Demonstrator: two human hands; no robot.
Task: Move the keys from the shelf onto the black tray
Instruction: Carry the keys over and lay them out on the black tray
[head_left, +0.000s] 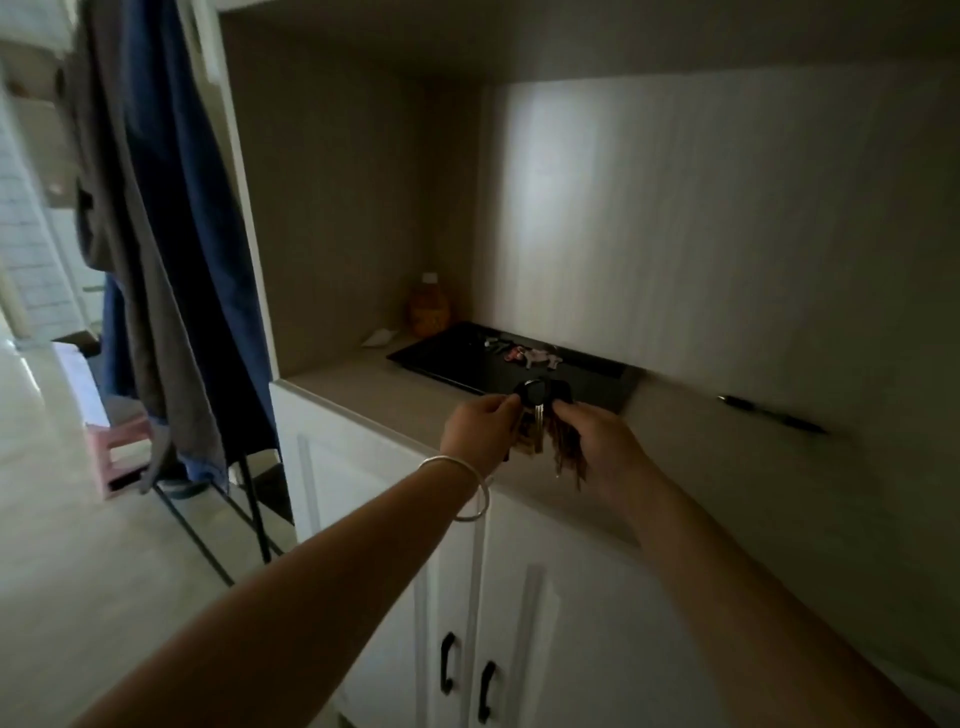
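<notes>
Left hand (483, 428) and right hand (597, 441): both closed on the keys (537, 410), held between them, hanging lengthwise. Tray (452, 358): on the counter (363, 387) directly beyond the hands, near edge just past the keys, other small items at its rear.

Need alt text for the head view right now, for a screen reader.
Both hands, left hand and right hand, hold a bunch of keys just in front of a black tray on a shelf. Small items already lie in the tray.
</notes>
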